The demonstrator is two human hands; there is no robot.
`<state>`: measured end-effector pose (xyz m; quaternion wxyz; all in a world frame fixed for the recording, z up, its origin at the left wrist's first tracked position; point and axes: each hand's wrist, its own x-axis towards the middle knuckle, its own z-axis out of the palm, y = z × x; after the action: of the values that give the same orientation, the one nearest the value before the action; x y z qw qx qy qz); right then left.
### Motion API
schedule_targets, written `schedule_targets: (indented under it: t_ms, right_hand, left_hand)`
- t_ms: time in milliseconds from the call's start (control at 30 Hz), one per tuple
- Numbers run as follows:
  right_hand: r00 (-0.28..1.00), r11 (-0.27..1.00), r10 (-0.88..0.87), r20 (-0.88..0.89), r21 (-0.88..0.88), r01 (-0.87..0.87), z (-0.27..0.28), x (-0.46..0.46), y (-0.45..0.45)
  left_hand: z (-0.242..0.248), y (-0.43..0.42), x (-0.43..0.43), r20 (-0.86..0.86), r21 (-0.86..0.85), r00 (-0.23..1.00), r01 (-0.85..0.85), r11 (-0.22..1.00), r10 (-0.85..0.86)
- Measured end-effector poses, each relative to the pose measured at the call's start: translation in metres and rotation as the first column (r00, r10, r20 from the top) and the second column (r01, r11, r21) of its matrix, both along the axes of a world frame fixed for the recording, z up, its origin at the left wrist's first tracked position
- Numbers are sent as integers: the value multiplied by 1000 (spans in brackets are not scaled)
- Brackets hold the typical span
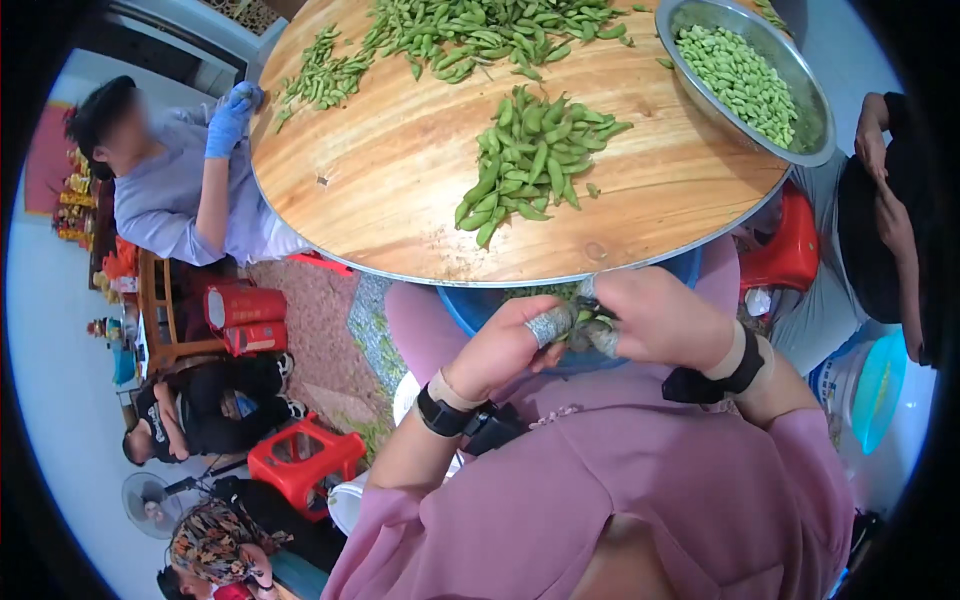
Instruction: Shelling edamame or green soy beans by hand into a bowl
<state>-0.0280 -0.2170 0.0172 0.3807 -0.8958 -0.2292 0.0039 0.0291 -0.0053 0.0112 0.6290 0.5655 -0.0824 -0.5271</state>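
My left hand (517, 330) and my right hand (660, 307) meet over my lap, just below the near edge of the round wooden table (375, 187). Between their fingertips is a green soybean pod (583, 318), partly hidden by the fingers. Greyish tape wraps some digits on both hands. Beneath them, a blue basin (459, 313) sits half under the tabletop with green bits inside. A small heap of unshelled soybean pods (536, 161) lies on the table in front of me.
A larger pod pile (487, 30) spreads across the far side. At the right rim stands a metal bowl (816, 154) of shelled green soybeans (739, 82). A person in blue gloves (231, 124) sits left; another person (881, 225) sits right. Red plastic stools (304, 457) stand around.
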Motion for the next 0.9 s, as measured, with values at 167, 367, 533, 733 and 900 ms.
schedule_targets:
  t_ms: [167, 367, 533, 733, 900]
  right_hand:
    - [986, 994, -109, 125, 11, 108, 1, -5, 14]
    - [964, 954, -84, -252, 260, 151, 10, 1, 1]
    - [993, 986, -84, -81, 135, 94, -7, 7, -6]
    - [969, 971, -234, 80, 64, 229, -6, 16, 12]
    - [986, 986, -162, 34, -24, 163, 4, -3, 9]
  left_hand:
    - [5, 3, -1, -27, -27, 998, -49, 998, 49]
    - [3, 2, -5, -159, -91, 984, -102, 991, 86]
    - [1, -5, -1, 237, 22, 971, -4, 1000, -1]
    - [4, -8, -3, 275, 79, 956, -133, 988, 106]
    - [18, 37, -10, 458, 230, 887, -184, 956, 60]
